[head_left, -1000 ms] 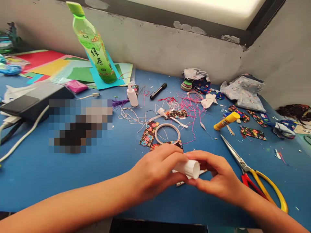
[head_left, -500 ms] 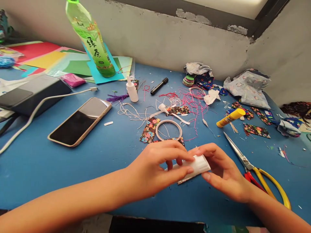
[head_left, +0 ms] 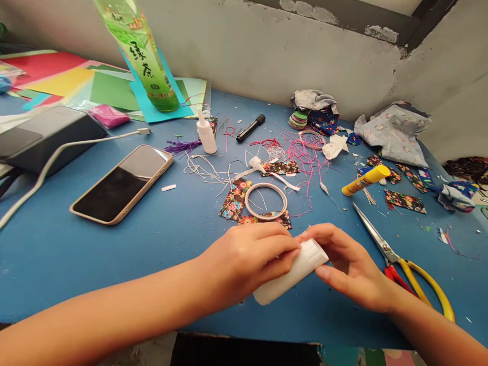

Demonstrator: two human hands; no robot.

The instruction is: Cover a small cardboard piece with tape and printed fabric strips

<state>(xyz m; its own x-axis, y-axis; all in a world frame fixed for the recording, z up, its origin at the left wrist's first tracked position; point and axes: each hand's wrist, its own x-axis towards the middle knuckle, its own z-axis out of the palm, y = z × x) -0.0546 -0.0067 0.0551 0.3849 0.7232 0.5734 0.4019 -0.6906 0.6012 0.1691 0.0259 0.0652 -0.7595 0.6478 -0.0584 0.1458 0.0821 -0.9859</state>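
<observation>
A white rolled tube (head_left: 284,285), perhaps paper or card, is held low over the near part of the blue table. My left hand (head_left: 253,254) lies across its upper side, fingers and thumb pinched together near the tube's middle. Curled around the right end is my right hand (head_left: 353,269), with the thumb at the lower rim and fingers at the upper edge. Just beyond the hands lies a roll of narrow tape (head_left: 247,203) on dark flowered fabric pieces (head_left: 235,199). Scissors (head_left: 385,249) with yellow and red handles rest right of my right hand.
A phone (head_left: 124,184), white cable (head_left: 57,152) and green tea bottle (head_left: 154,66) occupy the left. Farther back are a small white squeeze bottle (head_left: 206,136), black marker (head_left: 250,128) and tangled pink cord (head_left: 305,152). A yellow glue stick (head_left: 366,180) stands near fabric scraps (head_left: 404,201).
My left fingers have drawn together on the white tube, and more of its lower white side now shows. My right hand keeps nearly the same place. The view has shifted slightly.
</observation>
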